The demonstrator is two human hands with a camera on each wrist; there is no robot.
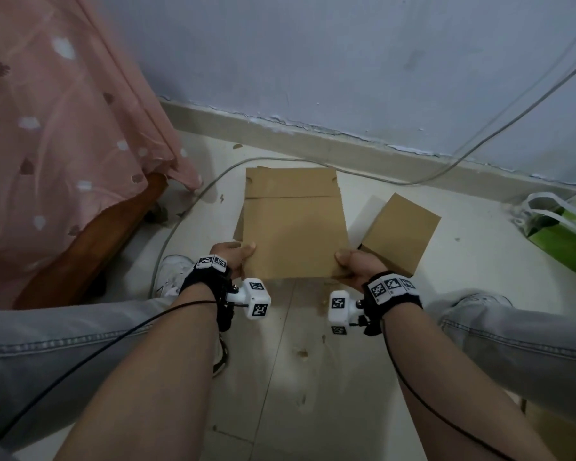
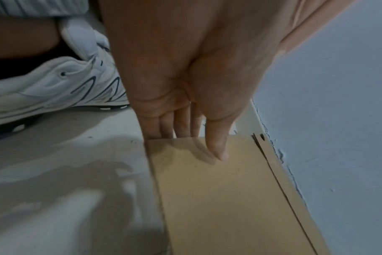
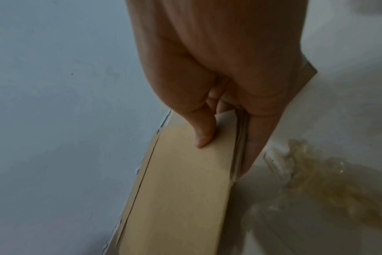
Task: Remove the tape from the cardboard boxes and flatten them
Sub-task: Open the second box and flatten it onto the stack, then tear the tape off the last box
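Note:
A flattened brown cardboard box is held above the floor between both hands. My left hand pinches its near left corner, thumb on top and fingers underneath. My right hand pinches the near right corner the same way, thumb on the top face and fingers below the edge. The flattened box shows a flap seam along its far side. A second, still upright cardboard box stands on the floor just right of it, partly behind my right hand.
A bed with a pink cover and wooden frame fills the left. A grey cable loops over the floor by the wall. A green bag lies at the right. Crumpled clear tape lies on the floor. My white shoe is near the left hand.

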